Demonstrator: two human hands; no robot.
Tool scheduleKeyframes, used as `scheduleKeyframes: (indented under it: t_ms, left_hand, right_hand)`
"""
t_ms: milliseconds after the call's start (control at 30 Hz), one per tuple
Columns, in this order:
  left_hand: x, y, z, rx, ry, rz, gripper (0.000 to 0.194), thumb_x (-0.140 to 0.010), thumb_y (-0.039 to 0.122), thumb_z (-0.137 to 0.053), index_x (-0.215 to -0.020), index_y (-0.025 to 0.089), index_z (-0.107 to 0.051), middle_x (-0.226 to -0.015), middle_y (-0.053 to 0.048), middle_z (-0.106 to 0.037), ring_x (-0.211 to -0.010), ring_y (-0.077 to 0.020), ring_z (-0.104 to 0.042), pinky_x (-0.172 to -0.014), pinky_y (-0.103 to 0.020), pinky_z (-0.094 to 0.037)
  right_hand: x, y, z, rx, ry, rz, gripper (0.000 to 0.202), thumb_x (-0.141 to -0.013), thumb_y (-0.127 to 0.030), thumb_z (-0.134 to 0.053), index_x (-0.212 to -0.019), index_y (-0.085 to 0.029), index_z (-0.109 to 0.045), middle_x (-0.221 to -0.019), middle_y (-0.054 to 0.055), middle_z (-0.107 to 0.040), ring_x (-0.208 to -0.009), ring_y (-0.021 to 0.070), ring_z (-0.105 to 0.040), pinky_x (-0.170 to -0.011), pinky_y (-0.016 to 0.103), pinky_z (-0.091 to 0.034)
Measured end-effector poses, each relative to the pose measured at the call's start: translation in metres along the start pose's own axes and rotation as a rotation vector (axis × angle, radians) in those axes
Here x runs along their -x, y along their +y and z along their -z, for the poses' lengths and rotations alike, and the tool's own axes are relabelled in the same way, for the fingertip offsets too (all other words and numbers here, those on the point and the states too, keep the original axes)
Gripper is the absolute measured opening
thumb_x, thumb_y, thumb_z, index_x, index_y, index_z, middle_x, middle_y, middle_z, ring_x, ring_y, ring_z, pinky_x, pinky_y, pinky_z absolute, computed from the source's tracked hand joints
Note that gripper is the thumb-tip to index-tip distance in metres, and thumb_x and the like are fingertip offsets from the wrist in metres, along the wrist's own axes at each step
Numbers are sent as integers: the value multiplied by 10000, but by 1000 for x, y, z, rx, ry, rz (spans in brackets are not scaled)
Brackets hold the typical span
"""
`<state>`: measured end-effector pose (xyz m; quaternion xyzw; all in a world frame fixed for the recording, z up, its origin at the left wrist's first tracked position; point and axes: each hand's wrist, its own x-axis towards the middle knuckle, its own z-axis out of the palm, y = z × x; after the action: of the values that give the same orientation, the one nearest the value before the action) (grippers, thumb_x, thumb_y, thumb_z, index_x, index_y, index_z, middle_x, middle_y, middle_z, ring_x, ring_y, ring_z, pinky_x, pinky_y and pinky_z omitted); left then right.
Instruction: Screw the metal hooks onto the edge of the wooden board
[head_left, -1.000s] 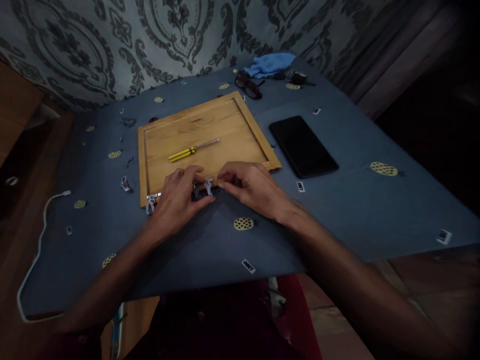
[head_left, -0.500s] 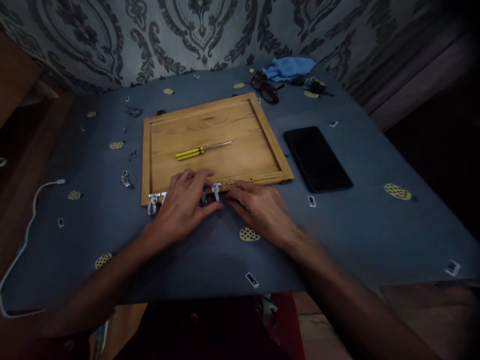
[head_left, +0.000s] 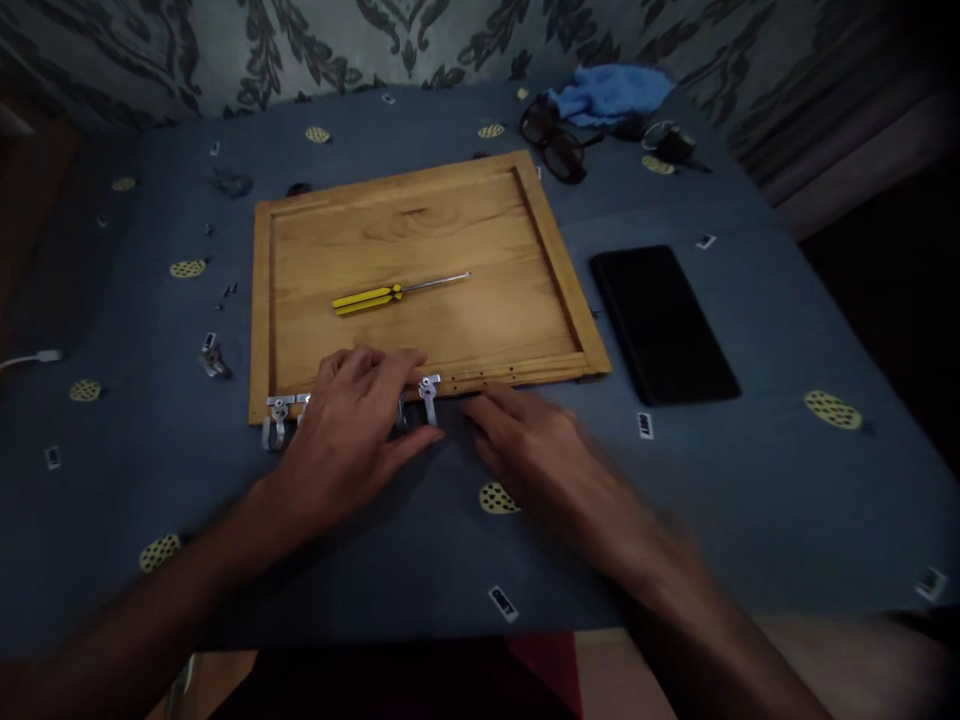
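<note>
A framed wooden panel lies on the table, with silver metal hooks along its near edge. My left hand curls over this edge, around the hooks. One metal hook shows between its index finger and thumb; others are partly covered by the hand. Just to the right, my right hand has its fingers pressed together beside the near edge, where small dark holes dot the frame. Whatever its fingertips may hold is hidden. A screwdriver with a yellow and black handle rests on the panel.
Right of the panel lies a black tablet. Behind it are sunglasses, a blue cloth and keys. Several small screws and a loose metal piece lie to the left, near a white cable.
The view has tilted down and come closer. My right hand has drawn slightly away from the rightmost hook, widening the gap between my hands. My left hand stays at the hooks.
</note>
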<state>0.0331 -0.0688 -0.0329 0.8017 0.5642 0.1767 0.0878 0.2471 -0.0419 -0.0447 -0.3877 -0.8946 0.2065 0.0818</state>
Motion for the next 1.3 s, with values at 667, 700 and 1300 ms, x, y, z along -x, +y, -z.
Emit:
scheduleKeyframes:
  t_ms: [667,700,1300]
  left_hand:
    - [-5,0,3,97,-35,8,359,-890,262,-708,-1204,205,-542,-1024,-76,-720,-996,-284,-618,-924,-469,-493]
    - [-4,0,3,104,-36,12,348,-897,262,-697,-1206,212,-545,-1023,-73,-719,-996,-284,-620,-927,-471,-492]
    - [-2,-3,1,94,-3,-52,239,-960,279,-632,-1161,180,-550,-1046,-90,-722,-977,-276,-614,-891,-441,-471]
  right_hand:
    - [-7,-8,2,-567,385,-182,209,-907,-143,-712,-987,-329,-761,-928,-22,-802,-828,197,-764,-773,371,-646]
    - [-8,-9,0,-571,404,-198,202,-904,-151,-722,-991,-328,-767,-935,-21,-807,-838,199,-768,-784,378,-648]
    - [-21,-13,-15,-204,473,4,554,-952,-96,-665,-1429,-348,-537,-1058,-21,-817,-936,177,-786,-870,346,-654]
